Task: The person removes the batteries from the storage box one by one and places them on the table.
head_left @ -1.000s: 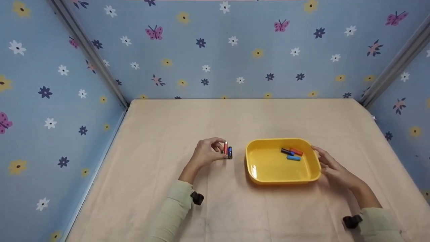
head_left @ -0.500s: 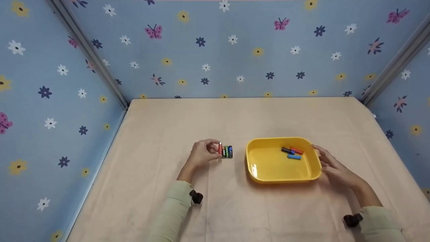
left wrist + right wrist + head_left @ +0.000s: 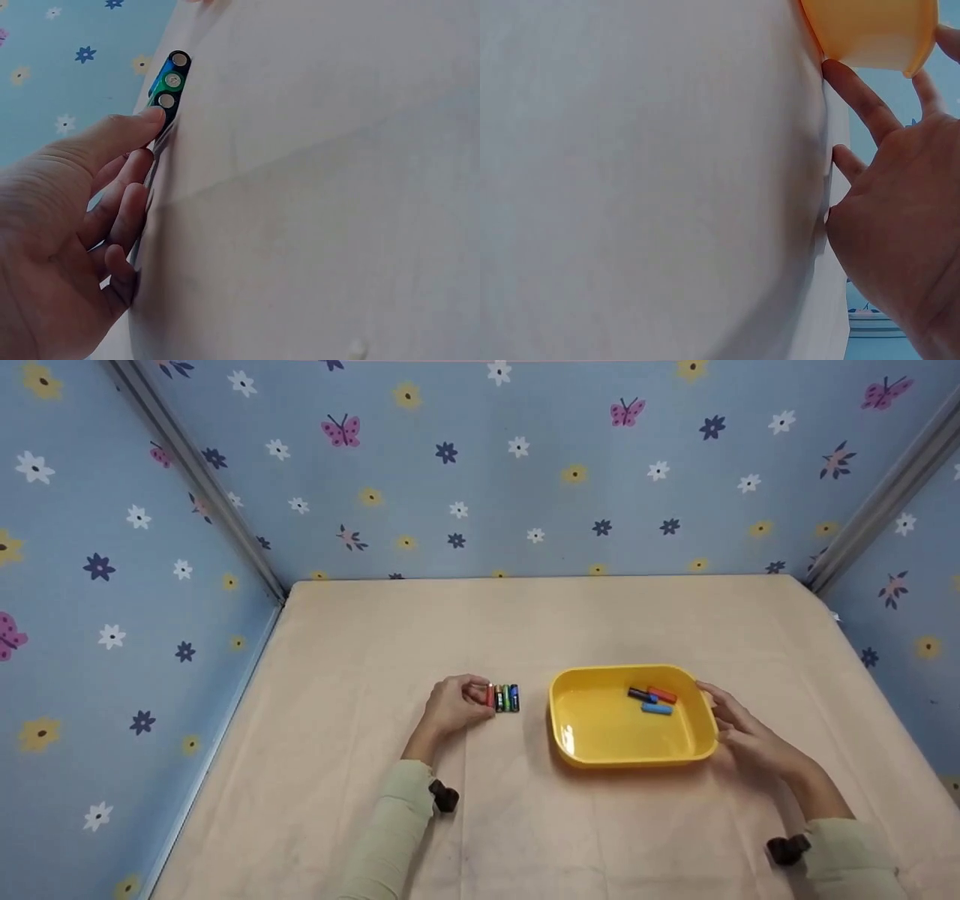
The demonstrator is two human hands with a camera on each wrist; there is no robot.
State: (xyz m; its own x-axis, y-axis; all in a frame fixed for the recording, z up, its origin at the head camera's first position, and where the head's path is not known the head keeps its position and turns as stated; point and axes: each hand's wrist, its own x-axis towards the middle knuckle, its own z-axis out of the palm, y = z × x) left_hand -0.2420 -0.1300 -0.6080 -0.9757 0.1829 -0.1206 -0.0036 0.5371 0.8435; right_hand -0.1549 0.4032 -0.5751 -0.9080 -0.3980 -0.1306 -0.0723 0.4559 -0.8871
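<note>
My left hand (image 3: 454, 705) pinches a red battery (image 3: 490, 697) between thumb and fingers, at the left end of a short row on the cloth. Beside it lie a dark battery (image 3: 499, 698), a green battery (image 3: 506, 698) and a blue-and-black battery (image 3: 514, 697), side by side. In the left wrist view the flat end of the blue-and-black battery (image 3: 179, 59) shows, while the thumb hides the red one. With fingers extended, my right hand (image 3: 757, 742) touches the right side of a yellow tub (image 3: 559, 735); in the right wrist view, fingertips meet the tub wall (image 3: 877, 37).
Inside the tub lie a black-and-blue battery (image 3: 641, 696), a red battery (image 3: 663, 695) and a light blue battery (image 3: 657, 709). A beige cloth (image 3: 375, 630) covers the table. Flowered blue panels (image 3: 480, 472) stand behind it and at both sides.
My left hand has shifted left with the red battery, then lowered it against the row's left end. The other batteries in the row have come into view. My right hand stays at the tub.
</note>
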